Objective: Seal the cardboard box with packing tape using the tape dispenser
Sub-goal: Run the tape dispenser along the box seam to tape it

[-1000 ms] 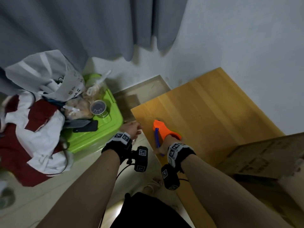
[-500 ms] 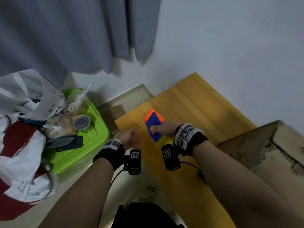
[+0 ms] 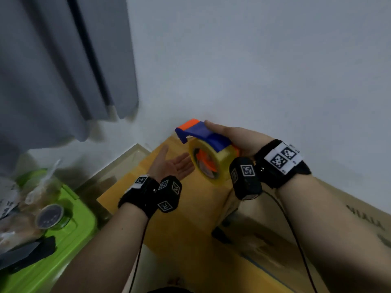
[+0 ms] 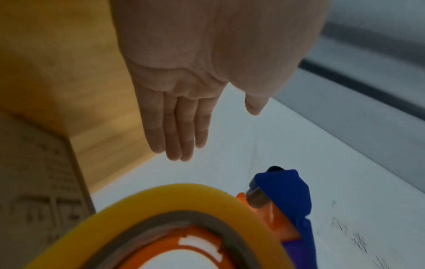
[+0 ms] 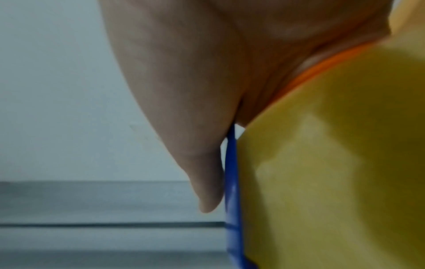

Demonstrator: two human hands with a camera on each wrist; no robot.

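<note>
My right hand (image 3: pixel 234 138) grips the blue and orange tape dispenser (image 3: pixel 203 134) in the air above the wooden table (image 3: pixel 182 227), thumb along its blue top. A yellowish roll of packing tape (image 3: pixel 213 163) sits on its orange hub. My left hand (image 3: pixel 172 163) is held palm up with straight fingers just left of the roll, holding nothing. From the left wrist, that hand (image 4: pixel 181 112) shows flat above the roll (image 4: pixel 179 196) and the blue nose (image 4: pixel 287 189). From the right wrist, the thumb (image 5: pixel 202 163) lies against the blue cover (image 5: pixel 232 182). The cardboard box (image 3: pixel 275 225) lies at lower right under my right forearm.
A green plastic bin (image 3: pixel 63 240) with a jar (image 3: pixel 49 216) and bagged items on its lid stands left of the table. A grey curtain (image 3: pixel 63 66) hangs at upper left. A white wall (image 3: pixel 254 60) runs behind the table.
My right hand lifted the dispenser off the table and turned it so the roll faces me. My left hand uncurled and rose palm up beside it. The view swung right toward the box.
</note>
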